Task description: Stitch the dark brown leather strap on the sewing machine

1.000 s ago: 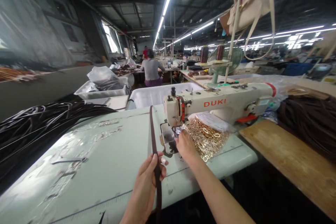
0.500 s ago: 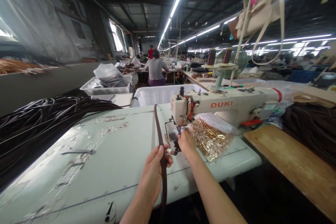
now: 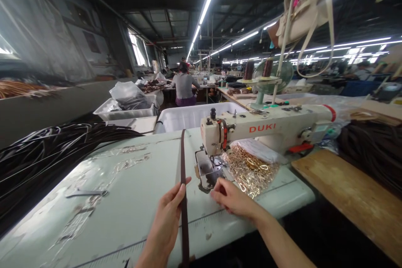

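While the left hand [image 3: 166, 222] pinches one dark brown strap [image 3: 182, 176] between thumb and fingers at lower centre of the head view, the strap lies flat along the pale green worktop [image 3: 125, 201], running from the bottom edge up toward the white bin [image 3: 188, 115] behind it. The left grip is closed on the strap. The right hand [image 3: 230, 197] rests just right of it, fingers curled low on the worktop near the needle plate [image 3: 209, 171]; whether it holds anything small cannot be told.

Progress, as judged from the layout: the strap sits left of the presser foot and not under it, so stitching on this piece appears not yet begun. The bag of gold metal clasps [image 3: 251, 167], touching the machine base at centre right, remains full.

Count:
- One sewing machine [image 3: 266, 125], centre right.
- One strap in hand.
- One bag of clasps; clasps too many to count.
- Two strap bundles: one at left [image 3: 56, 146], one at far right [image 3: 373, 150].
- Two thread cones [image 3: 248, 70] behind the machine.
- One wooden board [image 3: 348, 192], lower right.
- One seated person [image 3: 184, 88] at the next worktop, upper centre.
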Available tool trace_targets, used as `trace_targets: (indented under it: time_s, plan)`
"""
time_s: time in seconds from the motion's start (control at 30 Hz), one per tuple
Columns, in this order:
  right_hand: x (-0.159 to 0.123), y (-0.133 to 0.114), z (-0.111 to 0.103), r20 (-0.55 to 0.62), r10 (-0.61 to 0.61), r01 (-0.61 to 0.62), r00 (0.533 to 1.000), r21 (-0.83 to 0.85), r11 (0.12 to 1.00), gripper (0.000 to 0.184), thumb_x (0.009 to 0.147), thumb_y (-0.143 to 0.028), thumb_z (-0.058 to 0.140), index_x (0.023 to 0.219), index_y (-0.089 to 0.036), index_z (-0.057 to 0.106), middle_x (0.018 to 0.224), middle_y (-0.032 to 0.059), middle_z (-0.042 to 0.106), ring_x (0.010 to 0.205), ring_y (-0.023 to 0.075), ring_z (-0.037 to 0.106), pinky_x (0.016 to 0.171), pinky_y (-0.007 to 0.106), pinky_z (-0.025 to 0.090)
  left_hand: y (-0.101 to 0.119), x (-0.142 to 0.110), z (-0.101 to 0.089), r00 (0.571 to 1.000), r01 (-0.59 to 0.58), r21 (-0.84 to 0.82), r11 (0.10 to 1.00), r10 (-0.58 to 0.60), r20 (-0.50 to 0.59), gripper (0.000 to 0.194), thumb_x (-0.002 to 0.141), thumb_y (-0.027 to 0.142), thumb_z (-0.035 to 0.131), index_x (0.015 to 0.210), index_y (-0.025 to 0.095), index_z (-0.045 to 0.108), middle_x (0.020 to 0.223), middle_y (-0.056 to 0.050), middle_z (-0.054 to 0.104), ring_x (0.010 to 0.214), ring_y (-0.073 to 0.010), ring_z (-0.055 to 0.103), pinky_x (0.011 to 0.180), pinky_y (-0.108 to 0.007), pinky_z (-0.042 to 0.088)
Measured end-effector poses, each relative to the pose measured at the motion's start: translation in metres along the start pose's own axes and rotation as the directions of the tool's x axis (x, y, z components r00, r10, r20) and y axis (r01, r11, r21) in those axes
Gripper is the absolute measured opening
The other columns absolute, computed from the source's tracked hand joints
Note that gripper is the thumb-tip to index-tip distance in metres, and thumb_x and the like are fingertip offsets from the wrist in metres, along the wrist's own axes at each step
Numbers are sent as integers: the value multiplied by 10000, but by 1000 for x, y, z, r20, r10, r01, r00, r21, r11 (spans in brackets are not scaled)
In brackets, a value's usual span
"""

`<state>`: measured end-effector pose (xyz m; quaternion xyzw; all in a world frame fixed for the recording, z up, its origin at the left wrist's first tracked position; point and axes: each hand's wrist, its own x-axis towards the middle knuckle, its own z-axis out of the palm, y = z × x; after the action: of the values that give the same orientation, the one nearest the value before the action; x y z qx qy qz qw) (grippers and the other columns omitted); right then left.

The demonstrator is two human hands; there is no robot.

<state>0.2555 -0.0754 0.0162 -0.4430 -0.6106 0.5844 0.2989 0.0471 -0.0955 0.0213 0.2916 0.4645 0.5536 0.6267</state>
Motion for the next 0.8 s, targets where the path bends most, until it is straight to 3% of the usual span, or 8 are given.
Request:
trace_targets:
  time_s: [0.1, 0.23, 0.37, 0.43, 0.5, 0.57, 0.7, 0.8]
  plan:
    - [10, 5, 30, 4, 90, -86, 996, 324, 942, 448, 818, -588, 622, 825, -199, 400, 687, -49, 482, 507, 59, 346, 392, 170, 134, -5, 0, -7, 1000, 10, -38, 999, -9, 6, 492, 695, 336, 818, 1132, 168, 669, 837, 3, 661, 676, -63, 538, 692, -135, 462]
    - [26, 2, 53, -17, 66, -53, 998, 405, 913, 437, 817, -584, 613, 844, -204, 398, 694, -52, 453, 520, 65, 344, 407, 181, 140, -6, -2, -10, 1000, 5, -35, 999, -5, -6, 465, 684, 267, 826, 1104, 142, 671, 957, -61, 693, 837, -120, 620, 768, -170, 502]
    - [31, 0, 53, -171, -186, 214, 967, 163, 963, 300, 864, -446, 615, 849, -184, 469, 729, -27, 478, 656, 112, 441, 541, 226, 331, -5, -4, -8, 1000, -5, -35, 999, 4, -23, 403, 696, 210, 811, 1069, 133, 679, 985, -85, 704, 847, -136, 645, 789, -192, 525]
    - [30, 1, 51, -203, -348, 350, 915, -28, 936, 235, 873, -379, 619, 863, -178, 497, 773, -11, 511, 730, 135, 476, 634, 260, 367, -5, -5, -6, 1000, -6, -48, 999, 5, -21, 388, 702, 194, 804, 1063, 133, 677, 996, -88, 704, 878, -146, 650, 804, -194, 526]
    - [28, 2, 49, -186, -398, 386, 898, -98, 917, 215, 869, -358, 629, 876, -178, 511, 783, -8, 526, 734, 140, 482, 658, 272, 366, -5, -6, -4, 1000, -1, -64, 998, 1, -5, 389, 710, 190, 797, 1072, 129, 671, 997, -93, 702, 917, -166, 653, 822, -206, 529]
    - [26, 3, 48, -165, -354, 357, 921, -9, 934, 254, 864, -395, 635, 852, -178, 503, 746, -15, 508, 684, 130, 462, 616, 260, 357, -6, -7, -2, 1000, -5, -63, 998, 5, -4, 400, 712, 194, 797, 1084, 127, 664, 994, -94, 701, 925, -174, 656, 821, -208, 533]
    - [25, 8, 49, -56, -108, 121, 993, 360, 925, 386, 846, -536, 616, 845, -200, 426, 648, -56, 430, 508, 89, 326, 432, 213, 232, -6, -9, 2, 997, -37, -22, 999, 35, -62, 464, 689, 217, 821, 1110, 128, 648, 1009, -95, 698, 930, -179, 653, 820, -210, 536]
    - [25, 6, 49, -148, -190, 225, 971, 279, 934, 369, 848, -514, 629, 852, -187, 458, 685, -40, 456, 556, 98, 382, 465, 216, 278, -5, -9, 7, 996, -37, -28, 999, 34, -81, 496, 649, 234, 849, 1092, 125, 654, 1036, -100, 692, 939, -193, 651, 811, -220, 544]
